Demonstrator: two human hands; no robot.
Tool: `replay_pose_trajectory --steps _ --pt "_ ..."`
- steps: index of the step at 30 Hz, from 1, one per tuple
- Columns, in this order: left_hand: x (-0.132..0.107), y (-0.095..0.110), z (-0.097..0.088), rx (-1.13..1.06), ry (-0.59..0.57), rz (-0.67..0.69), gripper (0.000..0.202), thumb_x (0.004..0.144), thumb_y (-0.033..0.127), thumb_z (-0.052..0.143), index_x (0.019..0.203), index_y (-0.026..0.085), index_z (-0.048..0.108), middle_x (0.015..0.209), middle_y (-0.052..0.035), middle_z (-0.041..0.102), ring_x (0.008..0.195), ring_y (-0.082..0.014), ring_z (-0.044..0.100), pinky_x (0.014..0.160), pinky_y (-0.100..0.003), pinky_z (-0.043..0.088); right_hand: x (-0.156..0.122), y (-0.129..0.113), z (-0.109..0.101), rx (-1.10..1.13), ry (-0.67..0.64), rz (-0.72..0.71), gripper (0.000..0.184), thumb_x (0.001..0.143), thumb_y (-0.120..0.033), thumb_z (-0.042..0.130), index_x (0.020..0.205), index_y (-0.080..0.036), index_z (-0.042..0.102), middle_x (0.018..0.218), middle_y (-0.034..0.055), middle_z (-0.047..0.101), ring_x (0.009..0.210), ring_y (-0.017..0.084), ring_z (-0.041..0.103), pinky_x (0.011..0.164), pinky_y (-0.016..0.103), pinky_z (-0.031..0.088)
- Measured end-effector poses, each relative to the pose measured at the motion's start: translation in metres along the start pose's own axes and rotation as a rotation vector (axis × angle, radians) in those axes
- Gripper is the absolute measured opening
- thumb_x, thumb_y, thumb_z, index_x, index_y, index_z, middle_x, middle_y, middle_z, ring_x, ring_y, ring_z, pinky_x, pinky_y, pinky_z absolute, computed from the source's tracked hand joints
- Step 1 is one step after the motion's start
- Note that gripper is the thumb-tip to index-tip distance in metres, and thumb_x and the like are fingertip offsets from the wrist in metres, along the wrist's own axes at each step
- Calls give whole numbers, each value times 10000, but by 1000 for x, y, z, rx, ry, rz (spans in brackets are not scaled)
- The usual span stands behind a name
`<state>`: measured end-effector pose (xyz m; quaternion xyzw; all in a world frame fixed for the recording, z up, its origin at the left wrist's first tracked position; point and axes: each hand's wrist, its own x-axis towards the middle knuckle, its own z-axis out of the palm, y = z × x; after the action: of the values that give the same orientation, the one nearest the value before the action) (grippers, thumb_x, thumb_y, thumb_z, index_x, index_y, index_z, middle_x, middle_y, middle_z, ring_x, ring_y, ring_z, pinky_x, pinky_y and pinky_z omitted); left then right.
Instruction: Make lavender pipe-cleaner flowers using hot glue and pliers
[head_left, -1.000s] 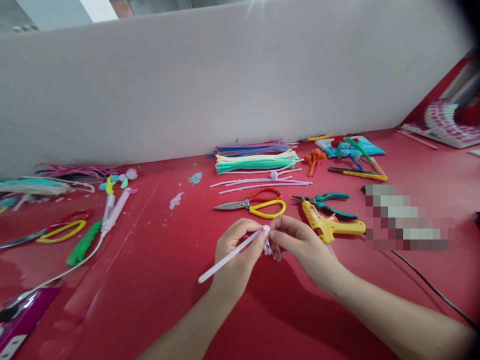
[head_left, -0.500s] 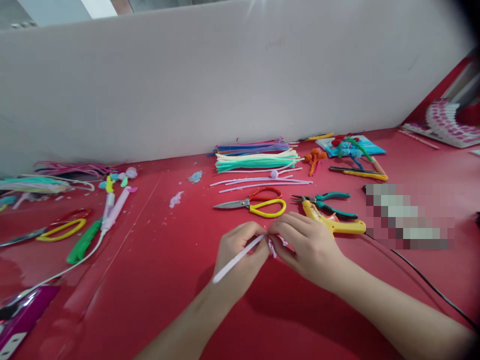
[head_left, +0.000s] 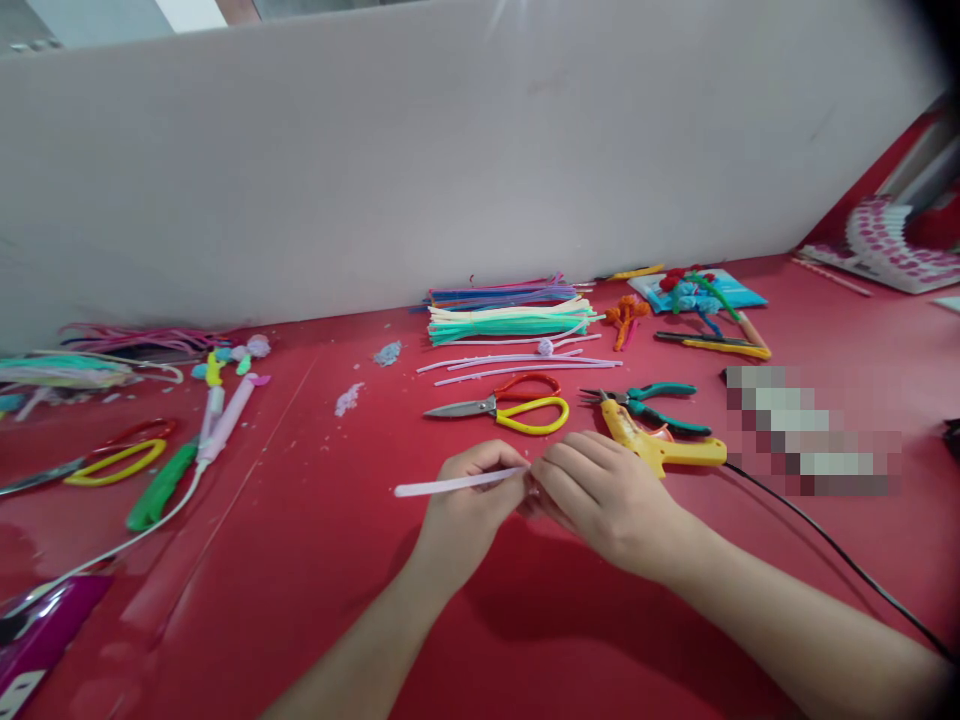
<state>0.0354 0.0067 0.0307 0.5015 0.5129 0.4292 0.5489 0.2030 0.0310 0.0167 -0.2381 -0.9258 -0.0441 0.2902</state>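
A pale pink pipe cleaner point(head_left: 435, 487) points leftward across the back of my left hand point(head_left: 476, 495). Its right end disappears between my fingertips, where my left hand pinches it. My right hand point(head_left: 611, 500) is closed against the left one, fingers curled over the same end; what lies inside the grip is mostly hidden. Just beyond the hands lie scissors point(head_left: 495, 407) with one red and one yellow handle. A yellow glue gun point(head_left: 660, 442) rests close behind my right hand, next to green-handled pliers point(head_left: 667, 400).
Bundles of pipe cleaners point(head_left: 510, 320) lie along the white partition point(head_left: 450, 150), with loose lilac ones point(head_left: 525, 370) in front. At left are a second pair of scissors point(head_left: 112, 460), a pink-and-white tool point(head_left: 225, 420) with a cord, and a purple power strip point(head_left: 60, 630). A black cord point(head_left: 825, 545) runs right.
The pipe cleaner has swung from a downward slant to nearly level, its free end further left. My fingers have closed over the short pink ends that showed between the hands.
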Motion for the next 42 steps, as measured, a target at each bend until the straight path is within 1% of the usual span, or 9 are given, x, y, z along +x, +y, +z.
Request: replay_pose_trajectory --steps 2,5,7,9,14,22,29,36,42 --pt "1 2 -2 -8 16 17 103 785 165 586 686 163 616 563 18 630 549 -122 609 566 -211 487 2 -1 -2 181 47 81 175 903 -150 453 811 -175 600 773 57 612 690 164 504 646 314 400" --pt "0 6 -3 79 40 66 96 798 202 610 715 168 643 624 1 673 611 -136 643 616 -216 510 8 2 -5 630 86 513 109 877 -223 524 824 -195 615 774 30 647 698 145 573 636 276 443" --pt "-2 7 -4 180 28 112 89 802 215 617 733 176 658 677 -11 696 659 -150 659 646 -223 521 10 5 -5 939 32 794 111 844 -275 574 793 -191 625 708 9 643 641 136 586 597 266 454" --pt "-4 7 -4 288 22 157 97 815 215 603 746 183 662 717 -16 705 692 -158 666 667 -226 522 11 9 -4 1172 -44 907 148 811 -316 617 766 -178 639 659 1 638 594 129 585 588 267 466" --pt "-6 4 -5 480 -15 238 125 854 210 553 780 193 653 737 1 697 688 -130 659 671 -191 495 10 15 -1 1351 -109 963 250 728 -396 704 724 -150 657 622 7 654 553 111 583 582 257 483" --pt "-3 2 -9 691 -76 332 180 861 168 528 705 174 619 671 18 644 626 -92 583 594 -169 418 10 18 -6 1290 -219 944 247 710 -378 723 712 -138 663 646 25 677 578 113 602 596 251 496" --pt "-4 2 -4 581 -103 229 195 851 131 519 693 173 625 676 16 662 643 -99 615 602 -162 440 10 17 -5 1237 -218 966 121 704 -246 711 691 -146 645 620 6 672 558 109 603 579 248 494" --pt "-5 -1 -5 688 -102 327 216 864 124 462 726 171 622 692 -9 637 638 -111 579 606 -190 433 12 14 -4 1390 -225 1028 252 699 -372 710 695 -149 595 671 33 708 612 142 674 627 286 551" --pt "-6 -3 -4 725 -98 339 257 866 128 449 668 168 609 674 -18 623 620 -113 561 596 -198 428 12 14 -1 1436 -197 1016 282 670 -380 741 688 -147 583 662 32 708 587 127 666 605 260 545"
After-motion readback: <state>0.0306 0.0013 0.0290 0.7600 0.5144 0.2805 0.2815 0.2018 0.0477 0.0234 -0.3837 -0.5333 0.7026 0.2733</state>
